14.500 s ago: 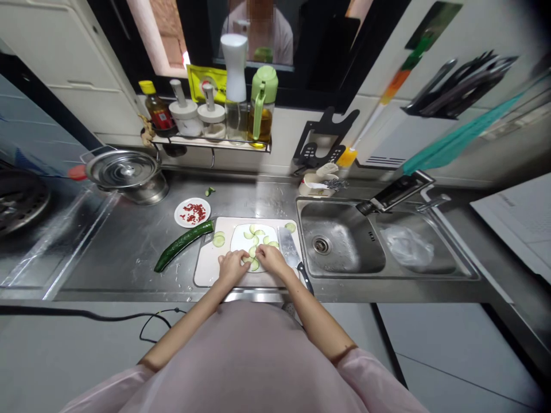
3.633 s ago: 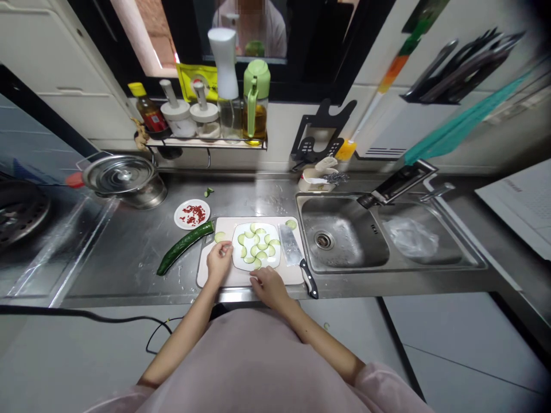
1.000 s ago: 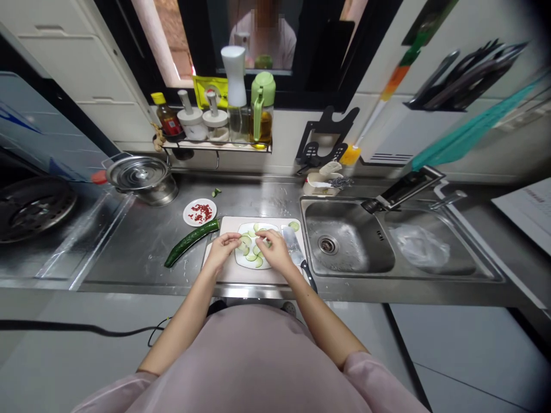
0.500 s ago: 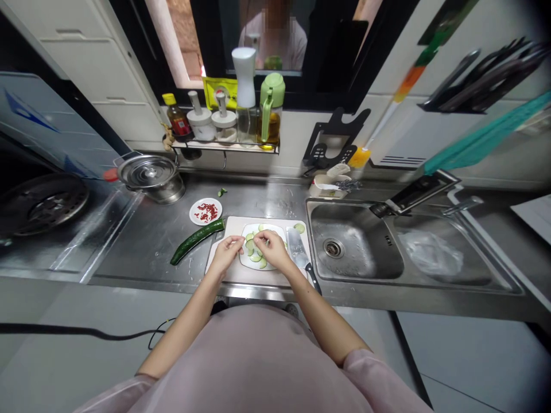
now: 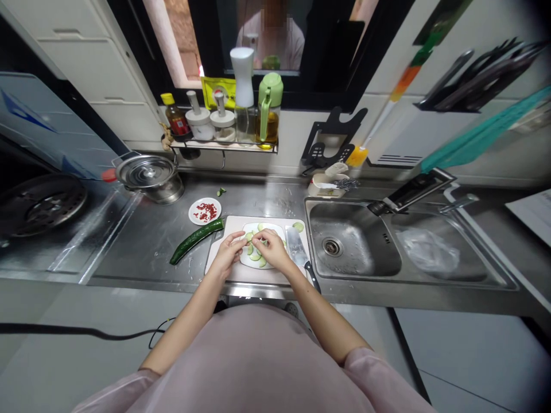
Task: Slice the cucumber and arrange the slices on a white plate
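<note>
A white plate [image 5: 263, 265] with several pale green cucumber slices [image 5: 255, 257] rests on a light cutting board [image 5: 235, 276]. At the plate's left edge, my left hand [image 5: 231, 252] is closed in a loose pinch, its fingertips at a cucumber slice. My right hand [image 5: 272, 250] pinches a thin slice above the plate's middle, close to the left fingertips; the fingers partly hide it. On the board's right side lies a cleaver [image 5: 295, 244] with a black handle, and a single slice [image 5: 298, 226] sits above it. A whole-looking cucumber [image 5: 196, 241] lies left of the board, its end touching the corner.
Behind the cucumber is a small white dish [image 5: 194, 217] of chopped red pieces, with green scraps [image 5: 221, 191] nearby. A lidded steel pot [image 5: 166, 189] stands further left. The double sink [image 5: 350, 238] is on the right; bottles [image 5: 269, 112] line the rack ahead.
My left hand has moved slightly right and its fingers have spread toward the slices near the right fingertips. The right hand keeps its pinch over the plate. The view has shifted a little.
</note>
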Action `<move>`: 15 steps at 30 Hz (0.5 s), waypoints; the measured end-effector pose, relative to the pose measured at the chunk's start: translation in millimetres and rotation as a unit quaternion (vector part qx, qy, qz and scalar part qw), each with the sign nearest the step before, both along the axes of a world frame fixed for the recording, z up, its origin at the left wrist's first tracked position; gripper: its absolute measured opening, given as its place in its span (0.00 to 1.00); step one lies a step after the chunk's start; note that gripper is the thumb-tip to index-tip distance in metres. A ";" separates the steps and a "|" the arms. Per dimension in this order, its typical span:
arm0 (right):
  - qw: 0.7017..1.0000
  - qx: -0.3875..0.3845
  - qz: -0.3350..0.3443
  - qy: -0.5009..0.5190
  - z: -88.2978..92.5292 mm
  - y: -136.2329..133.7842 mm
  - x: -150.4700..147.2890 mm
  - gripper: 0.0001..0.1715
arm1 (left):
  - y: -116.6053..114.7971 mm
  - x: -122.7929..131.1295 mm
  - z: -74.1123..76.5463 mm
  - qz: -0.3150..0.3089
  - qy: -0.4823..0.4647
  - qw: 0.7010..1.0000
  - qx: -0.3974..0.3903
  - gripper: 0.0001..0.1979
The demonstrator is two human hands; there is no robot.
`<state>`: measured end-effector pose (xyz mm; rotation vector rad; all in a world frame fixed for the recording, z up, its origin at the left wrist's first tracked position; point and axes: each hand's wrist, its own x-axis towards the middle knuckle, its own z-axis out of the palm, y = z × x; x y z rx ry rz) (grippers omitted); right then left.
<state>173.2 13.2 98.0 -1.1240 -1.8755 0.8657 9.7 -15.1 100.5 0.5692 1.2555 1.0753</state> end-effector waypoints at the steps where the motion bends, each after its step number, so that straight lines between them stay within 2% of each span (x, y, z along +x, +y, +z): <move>1: 1.000 -0.004 -0.002 -0.001 -0.9 -0.1 0.1 0.09 | 0.0 0.8 0.1 0.009 0.010 1.000 0.007 0.33; 8: 0.998 -0.059 -0.010 0.019 -6.4 -0.7 -1.0 0.09 | 0.5 5.9 -0.8 0.051 0.024 0.996 0.064 0.34; 15: 0.989 -0.143 -0.001 0.046 -15.2 2.6 -1.1 0.08 | 1.8 5.2 -14.7 0.064 0.045 0.991 0.105 0.33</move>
